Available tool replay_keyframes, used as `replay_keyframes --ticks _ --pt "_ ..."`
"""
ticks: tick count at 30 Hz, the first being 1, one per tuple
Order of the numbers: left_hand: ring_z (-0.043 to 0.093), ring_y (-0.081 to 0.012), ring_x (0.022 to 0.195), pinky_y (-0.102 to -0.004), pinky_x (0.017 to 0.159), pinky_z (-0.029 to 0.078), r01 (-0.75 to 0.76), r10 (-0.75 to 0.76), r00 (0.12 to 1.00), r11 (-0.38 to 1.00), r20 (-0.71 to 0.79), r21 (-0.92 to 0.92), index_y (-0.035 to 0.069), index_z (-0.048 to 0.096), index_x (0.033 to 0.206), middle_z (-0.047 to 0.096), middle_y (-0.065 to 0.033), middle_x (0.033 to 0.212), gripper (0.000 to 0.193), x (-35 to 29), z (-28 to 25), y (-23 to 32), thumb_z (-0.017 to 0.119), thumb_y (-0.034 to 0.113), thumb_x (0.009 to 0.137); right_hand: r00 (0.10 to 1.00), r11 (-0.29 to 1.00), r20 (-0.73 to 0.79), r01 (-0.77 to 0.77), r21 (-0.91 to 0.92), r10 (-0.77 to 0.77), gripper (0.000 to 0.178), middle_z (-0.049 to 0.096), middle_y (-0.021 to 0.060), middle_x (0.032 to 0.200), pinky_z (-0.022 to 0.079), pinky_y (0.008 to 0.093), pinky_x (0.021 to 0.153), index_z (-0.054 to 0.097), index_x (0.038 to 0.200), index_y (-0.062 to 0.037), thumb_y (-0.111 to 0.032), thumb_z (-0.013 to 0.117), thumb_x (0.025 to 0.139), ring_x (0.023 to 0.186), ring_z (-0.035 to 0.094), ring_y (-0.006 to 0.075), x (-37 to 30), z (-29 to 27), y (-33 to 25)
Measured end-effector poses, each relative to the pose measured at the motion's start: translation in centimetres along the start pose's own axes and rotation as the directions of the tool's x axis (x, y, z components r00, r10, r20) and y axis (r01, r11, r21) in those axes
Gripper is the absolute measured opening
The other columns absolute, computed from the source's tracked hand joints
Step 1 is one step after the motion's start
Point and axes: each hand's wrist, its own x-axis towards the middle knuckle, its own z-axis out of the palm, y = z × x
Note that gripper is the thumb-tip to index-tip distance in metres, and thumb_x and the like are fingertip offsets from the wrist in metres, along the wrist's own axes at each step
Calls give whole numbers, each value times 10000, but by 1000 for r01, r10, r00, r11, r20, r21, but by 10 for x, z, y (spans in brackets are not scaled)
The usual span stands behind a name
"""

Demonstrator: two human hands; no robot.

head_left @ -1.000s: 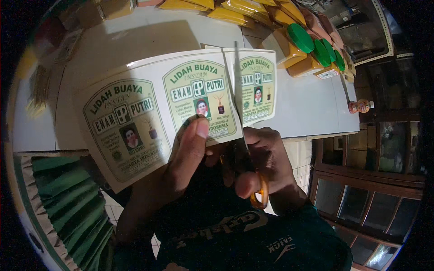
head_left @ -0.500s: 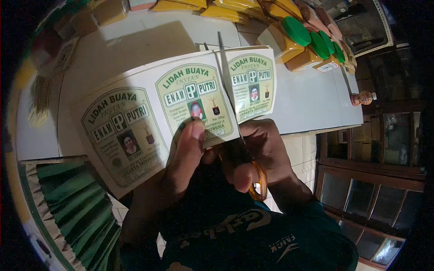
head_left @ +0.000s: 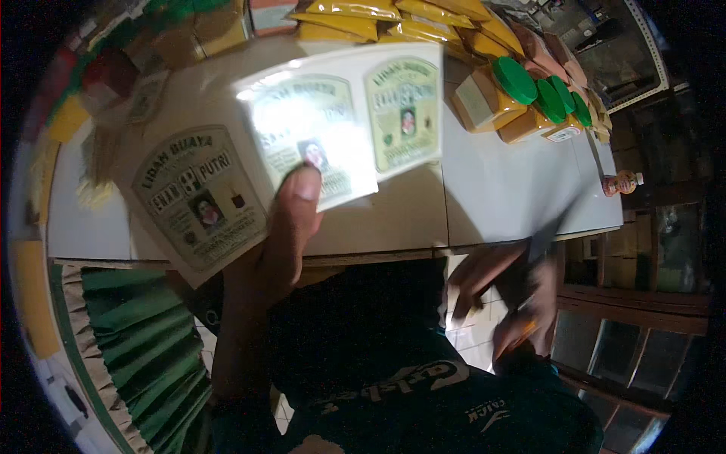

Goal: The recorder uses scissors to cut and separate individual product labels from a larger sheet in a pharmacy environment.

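My left hand (head_left: pixel 276 242) is closed on a sheet of printed labels (head_left: pixel 200 200), with the thumb lying across its front. Three green-and-white labels show in a row on the sheet, each with a small portrait. Bright glare washes out the middle one, and the left one lies in shadow. Around the right-hand label the edge is stepped; I cannot tell whether that label is still joined. Off to the right, apart from the sheet, my right hand (head_left: pixel 518 299) holds scissors (head_left: pixel 550 234) with orange handles. Motion smears both hand and blades, which point up and away.
Behind the sheet is a white tabletop (head_left: pixel 495 181). Yellow packets (head_left: pixel 427 26) line its far side, beside jars with green lids (head_left: pixel 514 81). A small bottle (head_left: pixel 622 183) stands at the right corner. Pleated green cloth (head_left: pixel 140 325) hangs at the lower left.
The scissors have come away from between the middle and right labels and moved right with my right hand. My left hand has shifted the sheet slightly up and left, into brighter light.
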Motion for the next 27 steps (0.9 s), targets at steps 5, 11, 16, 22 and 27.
replay_keyframes --ticks 5,11,16,22,27 --pt "595 -189 870 -319 705 533 -69 69 998 994 -5 -81 -14 504 1169 590 -128 978 477 2 -7 -28 693 210 793 648 955 -702 178 -236 -294 615 588 165 1156 514 337 852 519 1182 5 -157 827 675 992 620 255 82 13 -6" --pt "605 -212 943 -353 776 548 -131 125 991 978 -48 -165 -21 464 1218 597 -143 1017 577 4 -12 -14 744 129 736 845 896 -413 160 -414 -341 359 635 78 1017 493 279 830 601 1064 1 -53 753 742 959 607 155 82 9 -5" --pt "645 -237 873 -336 825 523 -278 293 956 936 -36 214 -6 275 1379 616 -163 1008 783 9 -65 -43 712 -24 729 886 871 -398 11 -491 -236 278 651 79 913 508 246 607 611 1034 -21 45 650 767 715 623 102 77 15 30" --pt "620 -245 900 -352 791 490 -379 449 889 604 93 701 34 566 1169 611 -160 982 378 1 -47 -26 619 -16 798 880 886 -455 -98 -454 -136 378 646 114 1018 506 276 725 595 1096 -6 79 629 729 836 630 160 74 22 38" --pt "600 -281 913 -381 802 476 -414 499 862 592 89 691 44 649 1022 607 -153 969 208 1 -50 -32 585 6 827 896 757 -343 -11 -654 -283 394 654 110 1077 521 289 804 598 1127 -12 55 666 744 926 658 193 73 19 42"
